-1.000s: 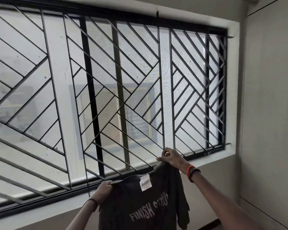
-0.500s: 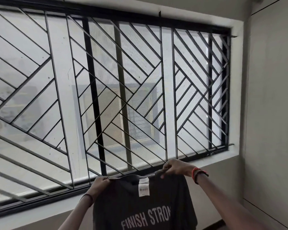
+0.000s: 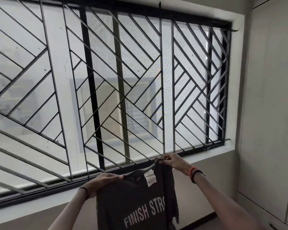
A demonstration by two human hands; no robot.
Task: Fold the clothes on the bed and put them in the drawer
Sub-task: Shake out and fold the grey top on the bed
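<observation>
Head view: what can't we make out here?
- Dark t-shirt: lower part cut off by the bottom edge; print ends at "FINISH STR", the rest lost in a fold.
- White neck tag: print too small to read.
- Bed and drawer: outside the head view.
- Left hand and right hand: fingertips partly hidden by cloth.
- Beyond the window grille: hazy through mesh.

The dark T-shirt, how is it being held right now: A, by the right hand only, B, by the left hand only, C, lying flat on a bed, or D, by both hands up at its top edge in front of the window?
D: the left hand and right hand each grip the top edge of the dark T-shirt, which hangs before the window grille.
</observation>
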